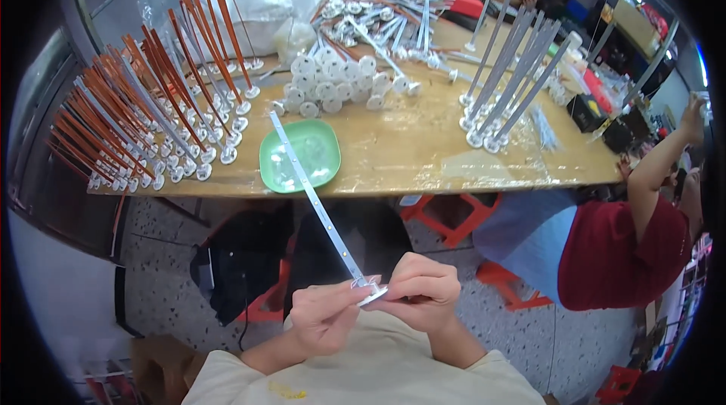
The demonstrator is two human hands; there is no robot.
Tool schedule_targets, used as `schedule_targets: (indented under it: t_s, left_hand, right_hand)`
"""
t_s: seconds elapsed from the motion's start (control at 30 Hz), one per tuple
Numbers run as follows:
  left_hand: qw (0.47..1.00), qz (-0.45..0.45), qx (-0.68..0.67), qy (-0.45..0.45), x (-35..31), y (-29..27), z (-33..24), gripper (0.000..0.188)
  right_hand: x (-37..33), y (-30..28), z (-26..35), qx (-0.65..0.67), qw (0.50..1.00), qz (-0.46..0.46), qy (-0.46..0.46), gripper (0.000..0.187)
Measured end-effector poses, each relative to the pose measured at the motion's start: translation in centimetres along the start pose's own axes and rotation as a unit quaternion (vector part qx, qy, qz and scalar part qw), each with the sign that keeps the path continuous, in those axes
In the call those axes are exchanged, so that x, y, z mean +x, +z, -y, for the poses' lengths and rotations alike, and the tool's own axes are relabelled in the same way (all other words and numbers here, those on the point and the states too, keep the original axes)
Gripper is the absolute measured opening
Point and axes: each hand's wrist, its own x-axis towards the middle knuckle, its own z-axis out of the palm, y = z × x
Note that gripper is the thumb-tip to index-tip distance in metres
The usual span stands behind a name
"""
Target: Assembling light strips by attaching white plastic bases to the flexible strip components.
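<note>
Close to my body, my left hand and my right hand both pinch the round white base of a light strip. From that base a thin, pale LED strip slants up and away to the left, with small yellowish dots along it. Fine wires show where strip and base meet. The strip's far end passes over a green plastic tray, which stands at the table's near edge with clear pieces inside. My fingertips partly cover the base.
Upright orange and grey strips on white bases crowd the table's left side. Several grey ones stand at right. Round white caps are heaped mid-table before a white sack. A person in a dark red shirt sits at right.
</note>
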Motion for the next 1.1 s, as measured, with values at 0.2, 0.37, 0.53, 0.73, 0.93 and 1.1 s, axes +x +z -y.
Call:
schedule_targets:
  t_s: [0.2, 0.37, 0.53, 0.73, 0.93, 1.1]
  left_hand:
    - [1.0, -0.023, -0.004, 0.015, 1.1, 0.7, 1.1, 0.027]
    - [0.995, 0.033, -0.089, -0.015, 3.2, 1.1, 2.3, 0.036]
    - [0.994, 0.082, 0.062, 0.031, 7.6, -1.0, 1.3, 0.048]
    - [0.923, -0.296, 0.244, -0.021, 9.9, -10.6, 13.4, 0.029]
    - [0.901, -0.361, 0.21, -0.112, 10.6, -14.3, 18.5, 0.043]
    - [0.904, -0.348, 0.211, -0.131, 10.5, -14.2, 18.6, 0.043]
  right_hand:
    - [1.0, 0.2, 1.7, -0.171, 0.982, -0.055, -0.056, 0.031]
    - [1.8, -0.8, 1.2, -0.344, 0.927, 0.019, -0.15, 0.038]
    - [3.6, -2.2, 1.2, -0.37, 0.916, -0.041, -0.151, 0.028]
    - [10.8, -6.5, -2.0, -0.326, 0.925, -0.195, -0.008, 0.036]
    - [21.4, -5.8, -13.6, -0.332, 0.936, -0.118, -0.008, 0.029]
    - [25.2, -3.9, -20.0, -0.347, 0.931, -0.096, 0.058, 0.034]
